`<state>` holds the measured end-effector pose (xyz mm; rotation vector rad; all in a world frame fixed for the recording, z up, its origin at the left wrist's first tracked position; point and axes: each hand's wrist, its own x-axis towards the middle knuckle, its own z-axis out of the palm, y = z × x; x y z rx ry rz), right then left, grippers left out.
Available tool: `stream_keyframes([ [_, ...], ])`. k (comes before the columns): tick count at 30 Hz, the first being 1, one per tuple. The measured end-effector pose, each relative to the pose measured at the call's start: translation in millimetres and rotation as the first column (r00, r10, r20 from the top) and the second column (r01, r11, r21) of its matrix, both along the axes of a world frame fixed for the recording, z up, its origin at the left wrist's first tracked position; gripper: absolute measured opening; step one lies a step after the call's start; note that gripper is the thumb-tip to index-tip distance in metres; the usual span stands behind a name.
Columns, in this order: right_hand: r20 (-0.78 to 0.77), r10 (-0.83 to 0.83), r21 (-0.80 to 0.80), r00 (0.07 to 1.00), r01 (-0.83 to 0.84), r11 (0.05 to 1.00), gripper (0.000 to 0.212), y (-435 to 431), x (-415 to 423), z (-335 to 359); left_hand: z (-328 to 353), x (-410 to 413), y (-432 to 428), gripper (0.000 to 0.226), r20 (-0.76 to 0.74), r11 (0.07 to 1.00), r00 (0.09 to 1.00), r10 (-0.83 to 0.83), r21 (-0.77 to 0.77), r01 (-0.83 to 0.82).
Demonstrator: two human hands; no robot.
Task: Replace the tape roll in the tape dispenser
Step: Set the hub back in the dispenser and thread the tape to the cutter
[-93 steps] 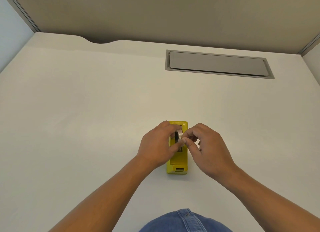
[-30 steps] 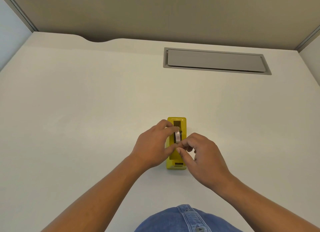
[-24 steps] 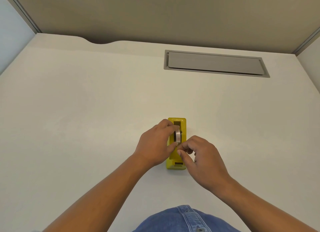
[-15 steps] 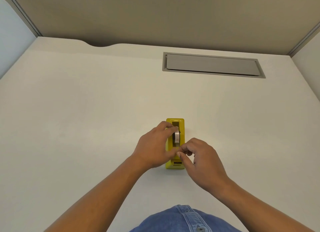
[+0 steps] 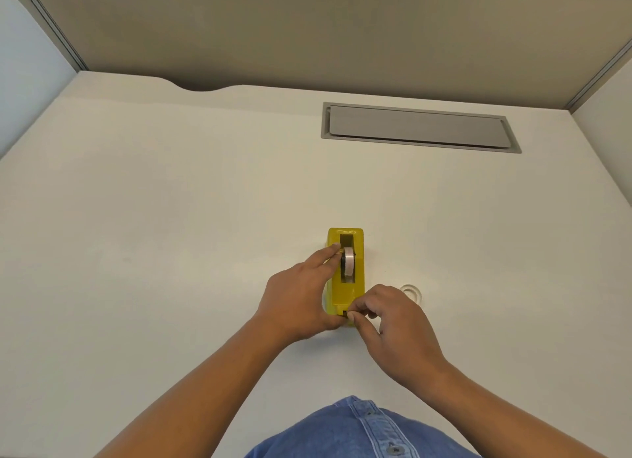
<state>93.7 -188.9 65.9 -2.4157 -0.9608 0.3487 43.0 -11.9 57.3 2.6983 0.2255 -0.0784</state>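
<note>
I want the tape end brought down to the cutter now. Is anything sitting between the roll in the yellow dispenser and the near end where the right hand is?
Nothing visible does. The tape roll sits in the dispenser, whose bare yellow top runs clear to the right hand pinching at the near end. The left hand holds the side.

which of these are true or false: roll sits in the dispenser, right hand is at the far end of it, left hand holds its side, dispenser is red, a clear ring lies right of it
1. The roll sits in the dispenser. True.
2. The right hand is at the dispenser's far end. False: its fingertips pinch at the near end.
3. The left hand holds the dispenser's side. True.
4. The dispenser is red. False: it is yellow.
5. A clear ring lies on the desk right of the dispenser. True.
</note>
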Motion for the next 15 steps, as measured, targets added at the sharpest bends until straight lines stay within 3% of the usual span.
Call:
stream_keyframes([
  [15,0.089,-0.031,0.025,0.996,0.029,0.999,0.010,-11.8,-15.9,-14.3,2.6,0.7,-0.7,0.107,-0.033,1.000,0.999,0.021,0.011,-0.020],
])
